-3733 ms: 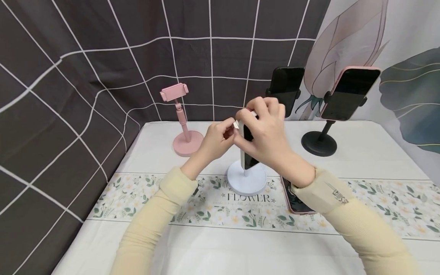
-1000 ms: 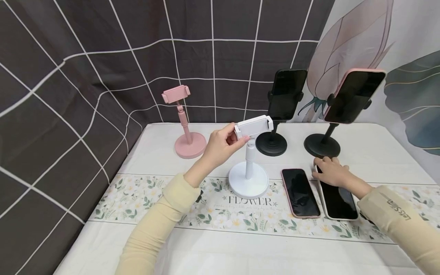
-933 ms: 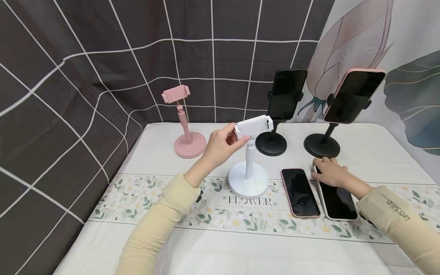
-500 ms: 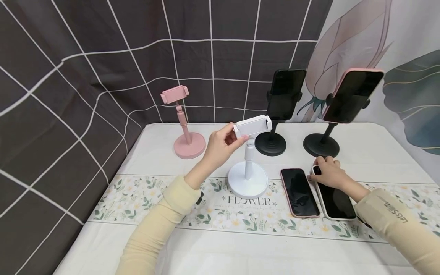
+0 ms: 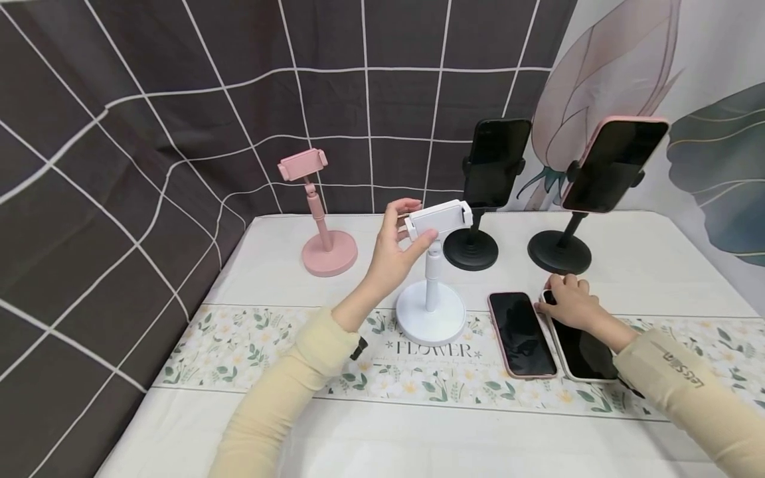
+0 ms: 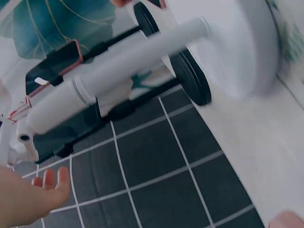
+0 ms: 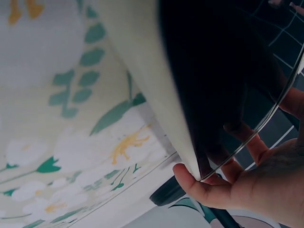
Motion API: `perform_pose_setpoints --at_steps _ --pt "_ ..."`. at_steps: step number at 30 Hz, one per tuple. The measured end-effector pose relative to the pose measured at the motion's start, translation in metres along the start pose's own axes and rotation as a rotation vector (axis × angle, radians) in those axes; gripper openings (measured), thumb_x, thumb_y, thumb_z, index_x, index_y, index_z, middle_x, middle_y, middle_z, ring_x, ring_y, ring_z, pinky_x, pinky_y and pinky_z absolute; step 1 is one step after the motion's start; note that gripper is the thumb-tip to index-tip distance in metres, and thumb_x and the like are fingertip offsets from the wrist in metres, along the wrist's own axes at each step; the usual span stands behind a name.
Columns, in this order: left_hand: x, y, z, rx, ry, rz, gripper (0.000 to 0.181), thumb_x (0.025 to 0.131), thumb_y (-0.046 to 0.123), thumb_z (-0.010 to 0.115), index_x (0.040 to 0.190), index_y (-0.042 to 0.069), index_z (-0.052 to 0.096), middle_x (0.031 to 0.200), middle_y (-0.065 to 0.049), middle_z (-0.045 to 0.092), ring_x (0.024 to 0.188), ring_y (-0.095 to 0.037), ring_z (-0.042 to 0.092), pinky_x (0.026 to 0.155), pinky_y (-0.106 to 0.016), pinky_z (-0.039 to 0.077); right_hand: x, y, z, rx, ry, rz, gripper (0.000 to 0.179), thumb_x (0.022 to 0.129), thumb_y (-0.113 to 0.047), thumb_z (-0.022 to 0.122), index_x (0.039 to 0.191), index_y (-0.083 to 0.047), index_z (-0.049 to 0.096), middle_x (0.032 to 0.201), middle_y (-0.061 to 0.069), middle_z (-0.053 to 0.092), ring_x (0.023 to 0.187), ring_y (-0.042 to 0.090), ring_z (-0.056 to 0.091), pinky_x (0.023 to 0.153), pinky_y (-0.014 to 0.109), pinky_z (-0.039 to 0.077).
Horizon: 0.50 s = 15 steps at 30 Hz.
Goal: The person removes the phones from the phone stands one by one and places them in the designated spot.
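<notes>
"How many stands are on the desk (image 5: 358, 435)?"

"Four: a pink stand (image 5: 329, 253) near the far left corner, two black stands (image 5: 471, 251) by the far edge, each holding one upright phone (image 5: 615, 166), and a white stand (image 5: 430, 315) farther in."

"And the hands?"

"The left hand (image 5: 391, 255) is loosely spread at the white stand's clamp (image 5: 439, 219); contact I can't tell. The right hand (image 5: 574, 305) grips a white-cased phone (image 5: 586, 355) beside one pink-rimmed phone (image 5: 522, 335), both nearer the right edge."

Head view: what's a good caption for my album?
Left hand at a white phone stand, right hand gripping a white-edged phone beside a pink-edged phone.
</notes>
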State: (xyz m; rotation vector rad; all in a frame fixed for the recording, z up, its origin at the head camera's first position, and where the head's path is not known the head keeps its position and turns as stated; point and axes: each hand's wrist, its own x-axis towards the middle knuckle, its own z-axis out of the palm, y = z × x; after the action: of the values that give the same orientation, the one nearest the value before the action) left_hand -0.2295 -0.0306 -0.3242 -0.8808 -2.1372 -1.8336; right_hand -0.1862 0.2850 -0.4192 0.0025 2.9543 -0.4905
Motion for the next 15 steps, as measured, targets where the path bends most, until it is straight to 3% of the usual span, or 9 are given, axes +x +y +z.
perform_pose_setpoints --at_steps 3,5,9,15 --pt "0.003 0.001 0.007 -0.169 -0.025 -0.046 0.048 0.088 -0.002 0.059 0.130 -0.001 0.036 0.129 -0.023 0.046 0.110 -0.026 0.054 0.090 -0.024 0.047 0.000 0.000 0.002 0.003 -0.010 0.008 0.042 0.088 -0.022 0.059 0.108 0.011 0.043 0.109 0.040 0.037 0.097 0.054 0.034 0.070 0.062 0.037" --pt "0.005 0.001 0.010 -0.232 -0.029 -0.060 0.047 0.088 -0.004 0.058 0.130 -0.002 0.038 0.127 -0.024 0.047 0.104 -0.019 0.054 0.085 -0.022 0.048 0.000 0.000 0.003 0.002 -0.016 0.013 0.042 0.088 -0.022 0.058 0.109 0.011 0.043 0.109 0.040 0.036 0.098 0.055 0.034 0.071 0.063 0.037" --pt "0.008 0.001 0.014 -0.243 0.009 -0.063 0.042 0.087 -0.003 0.061 0.127 -0.003 0.047 0.124 -0.024 0.053 0.097 -0.007 0.055 0.079 -0.020 0.049 0.001 0.001 0.004 0.000 -0.033 0.019 0.042 0.089 -0.022 0.058 0.109 0.011 0.043 0.108 0.040 0.036 0.099 0.055 0.034 0.072 0.063 0.037" --pt "0.011 0.001 0.014 -0.217 0.042 -0.059 0.035 0.087 0.000 0.062 0.121 -0.004 0.055 0.117 -0.024 0.060 0.092 -0.007 0.058 0.077 -0.019 0.048 0.002 0.001 0.001 -0.013 -0.053 0.015 0.040 0.089 -0.023 0.057 0.108 0.010 0.043 0.103 0.037 0.038 0.096 0.054 0.037 0.071 0.062 0.039"
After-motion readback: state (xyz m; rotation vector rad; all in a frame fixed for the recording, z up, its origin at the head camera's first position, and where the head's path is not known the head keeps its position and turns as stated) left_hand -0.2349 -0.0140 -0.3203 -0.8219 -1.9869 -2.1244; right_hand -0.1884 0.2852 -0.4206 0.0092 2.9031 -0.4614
